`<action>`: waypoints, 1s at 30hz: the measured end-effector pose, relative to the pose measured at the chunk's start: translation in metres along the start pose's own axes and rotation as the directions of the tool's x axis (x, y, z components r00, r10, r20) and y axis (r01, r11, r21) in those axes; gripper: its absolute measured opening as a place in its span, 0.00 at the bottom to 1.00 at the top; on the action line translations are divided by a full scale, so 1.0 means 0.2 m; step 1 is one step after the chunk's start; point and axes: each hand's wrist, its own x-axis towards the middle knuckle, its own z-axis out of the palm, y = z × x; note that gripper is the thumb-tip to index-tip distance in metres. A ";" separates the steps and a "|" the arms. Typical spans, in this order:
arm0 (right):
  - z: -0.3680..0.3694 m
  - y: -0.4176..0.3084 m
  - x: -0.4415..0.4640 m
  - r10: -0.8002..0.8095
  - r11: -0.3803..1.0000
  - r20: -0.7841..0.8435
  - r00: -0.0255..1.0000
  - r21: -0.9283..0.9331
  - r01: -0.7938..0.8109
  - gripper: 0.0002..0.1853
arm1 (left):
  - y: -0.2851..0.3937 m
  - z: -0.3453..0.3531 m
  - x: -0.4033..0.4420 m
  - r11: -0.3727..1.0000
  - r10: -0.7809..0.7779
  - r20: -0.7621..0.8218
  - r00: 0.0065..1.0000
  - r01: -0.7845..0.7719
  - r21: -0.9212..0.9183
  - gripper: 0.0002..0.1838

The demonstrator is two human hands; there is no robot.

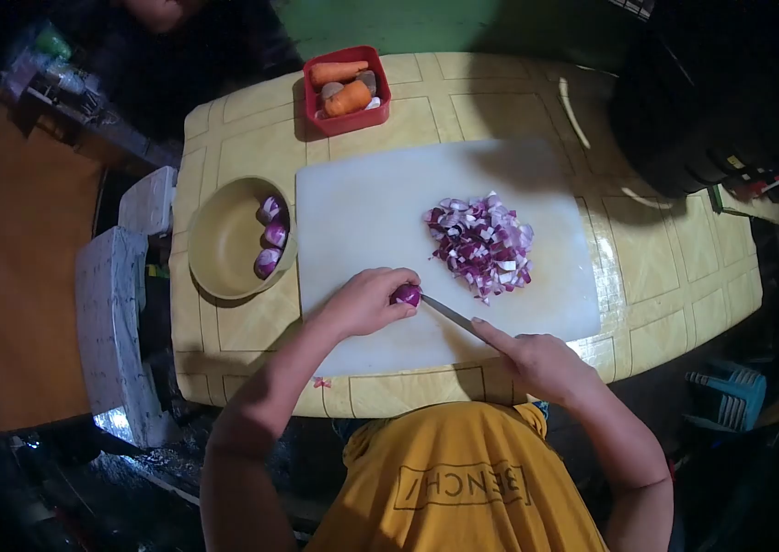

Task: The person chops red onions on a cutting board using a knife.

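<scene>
On the white cutting board [362, 212], my left hand [371, 301] is closed around a small red onion [406, 295] near the board's front half. My right hand [541, 362] grips a knife [454, 317], its forefinger laid along the top of the blade. The blade points up and left, its tip close to or touching the onion; I cannot tell whether it has cut in. A heap of chopped red onion [481, 244] lies on the right part of the board, beyond the knife.
Left of the board stands a beige bowl [219, 239] with three red onions [273, 233] inside. A red container [352, 124] behind the board holds carrots [348, 97] and other pieces. A large black object [693, 110] occupies the back right of the yellow-covered table [684, 248].
</scene>
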 end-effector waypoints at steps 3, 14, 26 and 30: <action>0.01 -0.02 -0.03 0.019 1.000 -0.014 1.000 -0.005 -0.019 0.43 | -0.01 0.01 0.00 1.000 -0.011 -0.006 1.000 0.011 -0.028 0.19; -0.03 -0.09 0.00 0.009 0.993 0.013 1.000 -0.116 -0.007 0.46 | 0.00 0.01 0.01 0.979 -0.074 -0.005 0.997 0.072 -0.191 0.18; 0.08 -0.04 0.07 -0.034 0.997 -0.091 0.995 -0.068 0.028 0.42 | 0.03 -0.01 0.00 0.976 -0.161 0.035 0.986 0.164 -0.144 0.21; -0.06 -0.10 -0.05 0.049 0.992 0.008 0.999 -0.114 -0.048 0.43 | 0.07 -0.04 0.00 0.974 -0.188 0.018 0.982 0.189 -0.128 0.21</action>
